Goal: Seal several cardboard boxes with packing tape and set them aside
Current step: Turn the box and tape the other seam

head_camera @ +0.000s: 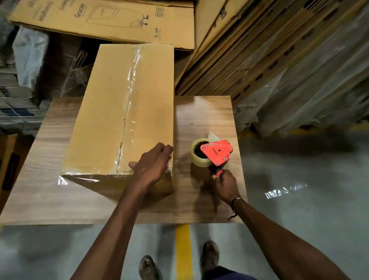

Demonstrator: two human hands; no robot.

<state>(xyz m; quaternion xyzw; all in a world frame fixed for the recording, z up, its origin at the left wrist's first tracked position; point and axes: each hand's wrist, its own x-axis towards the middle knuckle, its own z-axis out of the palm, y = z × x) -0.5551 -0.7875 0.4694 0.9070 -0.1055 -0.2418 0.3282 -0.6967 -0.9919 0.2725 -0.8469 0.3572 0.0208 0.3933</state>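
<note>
While the right hand (227, 187) grips the handle of the red tape dispenser (215, 153) just beside the box, the left hand (153, 164) lies on the near right corner of the cardboard box (119, 108), fingers curled over the top edge and pressing there; the box sits lengthwise on the wooden table (204, 118), its far end reaching past the table's back edge, and a strip of clear tape (129, 88) already runs down the centre seam and folds over the near end; the dispenser rests on or just above the tabletop, its roll to the left of the red plate, and whether the tape is cut free of the box I cannot tell; judging by this, the seam is closed and the step in hand is smoothing down the end of the strip before the box is moved off; to do it well, the left palm should rub the loose tail at the near face flat, since the film at the near left corner looks wrinkled and partly lifted; pressing from the seam outward would drive out the creases visible along the strip; the dispenser is best set down well clear of the box, so both hands can take the box by its sides; stacks of flat cartons (282, 34) crowd the back and right, so the lift should come toward the person; a scrap of tape (285, 190) lies on the floor to the right, worth stepping around
</note>
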